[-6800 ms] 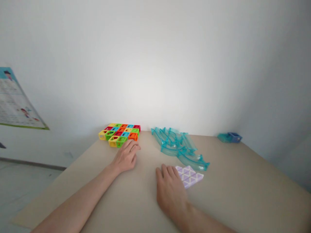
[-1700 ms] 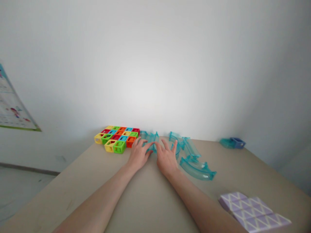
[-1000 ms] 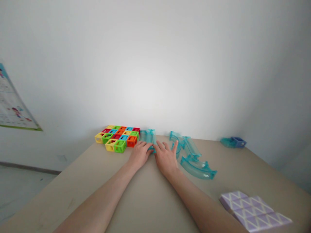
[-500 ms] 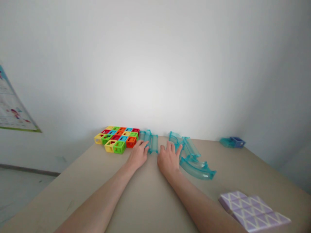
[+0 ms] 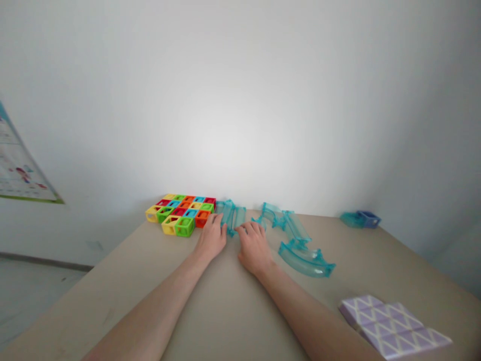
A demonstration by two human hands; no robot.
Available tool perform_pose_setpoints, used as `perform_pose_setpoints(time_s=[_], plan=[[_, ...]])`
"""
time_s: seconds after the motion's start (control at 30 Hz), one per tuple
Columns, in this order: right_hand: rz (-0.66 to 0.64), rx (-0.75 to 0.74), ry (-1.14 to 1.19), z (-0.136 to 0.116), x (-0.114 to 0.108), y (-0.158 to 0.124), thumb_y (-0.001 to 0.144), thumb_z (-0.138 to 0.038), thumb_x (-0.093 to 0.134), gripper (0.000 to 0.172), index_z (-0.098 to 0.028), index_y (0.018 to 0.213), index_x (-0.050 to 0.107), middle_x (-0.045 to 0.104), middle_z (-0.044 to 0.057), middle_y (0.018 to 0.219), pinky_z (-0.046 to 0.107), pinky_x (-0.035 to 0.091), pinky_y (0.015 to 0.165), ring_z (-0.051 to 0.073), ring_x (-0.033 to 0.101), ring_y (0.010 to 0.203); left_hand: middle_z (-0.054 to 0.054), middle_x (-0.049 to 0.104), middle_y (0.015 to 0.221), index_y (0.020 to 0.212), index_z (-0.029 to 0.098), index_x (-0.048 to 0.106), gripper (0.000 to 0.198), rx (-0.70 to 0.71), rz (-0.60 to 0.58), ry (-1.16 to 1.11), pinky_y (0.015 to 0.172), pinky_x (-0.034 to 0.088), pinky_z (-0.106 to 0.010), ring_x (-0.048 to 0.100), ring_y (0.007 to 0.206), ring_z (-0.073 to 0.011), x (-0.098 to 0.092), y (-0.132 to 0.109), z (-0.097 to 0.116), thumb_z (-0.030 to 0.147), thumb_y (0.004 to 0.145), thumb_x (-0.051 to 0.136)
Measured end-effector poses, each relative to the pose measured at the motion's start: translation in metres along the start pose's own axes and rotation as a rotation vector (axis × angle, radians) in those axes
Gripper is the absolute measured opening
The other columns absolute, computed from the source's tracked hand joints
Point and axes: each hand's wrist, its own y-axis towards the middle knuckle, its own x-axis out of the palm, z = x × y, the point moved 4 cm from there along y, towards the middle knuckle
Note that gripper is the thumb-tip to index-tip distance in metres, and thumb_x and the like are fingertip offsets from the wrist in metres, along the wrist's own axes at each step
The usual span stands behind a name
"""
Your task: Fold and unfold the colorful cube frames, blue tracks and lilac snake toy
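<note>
My left hand [image 5: 212, 239] lies flat and open on the table, its fingertips against the straight clear teal track pieces [image 5: 232, 214] set side by side. My right hand [image 5: 254, 243] sits just right of it with fingers curled onto the near end of a curved teal track piece [image 5: 267, 214]. Further curved teal track pieces [image 5: 306, 260] lie to the right of that hand. A grid of coloured hollow cubes [image 5: 182, 209] stands directly left of the straight pieces, near the wall.
A block of purple triangle-patterned tiles [image 5: 391, 326] lies at the near right of the beige table [image 5: 225, 311]. Small teal and blue pieces [image 5: 361, 219] rest in the far right corner. A poster [image 5: 18, 173] hangs on the left wall.
My right hand has moved left and curled its fingers, bringing a curved teal piece toward the straight ones. My left hand has stayed by the straight pieces.
</note>
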Motion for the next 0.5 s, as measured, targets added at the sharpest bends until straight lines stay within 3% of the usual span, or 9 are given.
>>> perform_pose_setpoints(time_s=[0.1,0.17,0.23,0.37,0.5], plan=[[0.120,0.099,-0.028,0.010,-0.003,0.001,0.078,-0.010,0.049,0.050,-0.018,0.127,0.052,0.046,0.015,0.135,0.047,0.020,0.107,0.031,0.034,0.127,-0.013,0.060,0.113,0.122,0.015,0.056,0.034,0.006,-0.018,-0.005,0.097,0.048,-0.037,0.059,0.108,-0.0221,0.000,0.000,0.000,0.017,0.090,0.044],[0.160,0.262,-0.032,0.023,-0.001,0.001,0.084,-0.014,0.048,0.047,-0.012,0.131,0.048,0.047,0.020,0.129,0.049,0.029,0.102,0.034,0.040,0.122,-0.014,0.061,0.112,0.117,0.013,0.059,0.030,-0.008,-0.025,0.010,0.098,0.047,-0.039,0.059,0.108,-0.0238,0.001,0.000,-0.001,0.020,0.090,0.045],[0.117,0.349,0.005,0.034,0.006,0.003,0.086,-0.015,0.046,0.045,-0.009,0.131,0.046,0.051,0.021,0.120,0.044,0.039,0.094,0.031,0.049,0.111,-0.016,0.062,0.111,0.113,0.011,0.060,0.029,-0.017,-0.027,0.020,0.098,0.047,-0.041,0.060,0.107,-0.0255,0.002,0.000,-0.003,0.022,0.090,0.046],[0.049,0.287,0.081,0.044,0.017,0.009,0.083,-0.002,0.041,0.050,-0.013,0.132,0.045,0.052,0.016,0.123,0.029,0.045,0.089,0.020,0.057,0.104,-0.017,0.061,0.113,0.113,0.009,0.061,0.030,-0.011,-0.033,0.015,0.099,0.048,-0.041,0.059,0.109,-0.0266,0.004,0.000,-0.004,0.023,0.089,0.048],[0.063,0.262,0.118,0.043,0.017,0.010,0.084,-0.004,0.044,0.053,-0.014,0.136,0.041,0.047,0.015,0.133,0.027,0.046,0.090,0.020,0.056,0.110,-0.018,0.055,0.124,0.124,0.011,0.055,0.038,0.046,-0.002,0.012,0.104,0.044,-0.045,0.053,0.119,-0.0286,0.002,-0.001,-0.001,0.022,0.088,0.050]])
